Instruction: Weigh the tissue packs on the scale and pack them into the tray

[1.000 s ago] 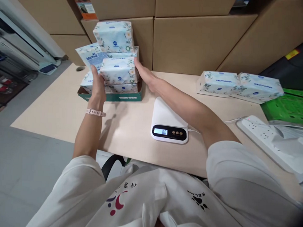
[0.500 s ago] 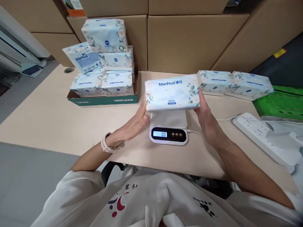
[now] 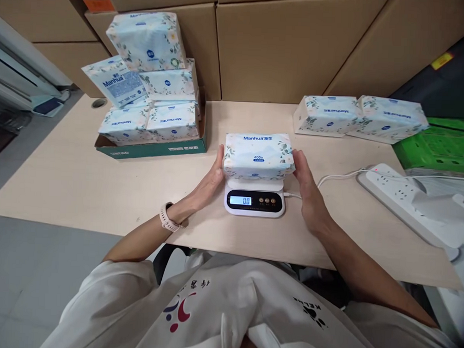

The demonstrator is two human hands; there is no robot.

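A pack of tissues [image 3: 258,155], light blue with a floral print, sits level on or just above the white kitchen scale [image 3: 254,213]; I cannot tell whether it rests there. The lit display [image 3: 240,200] reads 0.0. My left hand [image 3: 211,181] holds the pack's left side, and my right hand [image 3: 307,192] holds its right side; the pack is pressed between the two hands. Parts of the fingers are hidden behind the pack, which also covers most of the weighing plate.
Several tissue packs [image 3: 147,41] are stacked in and above a green open box [image 3: 152,150] at the left. Two more packs [image 3: 327,116] stand at the back right. A power strip [image 3: 409,205], cable and green crate [image 3: 438,148] lie right. Cardboard boxes [image 3: 293,49] line the back.
Both hands have brought the tissue pack down and toward me, from above the scale to its plate. The display still reads 0.0. The view has shifted slightly.
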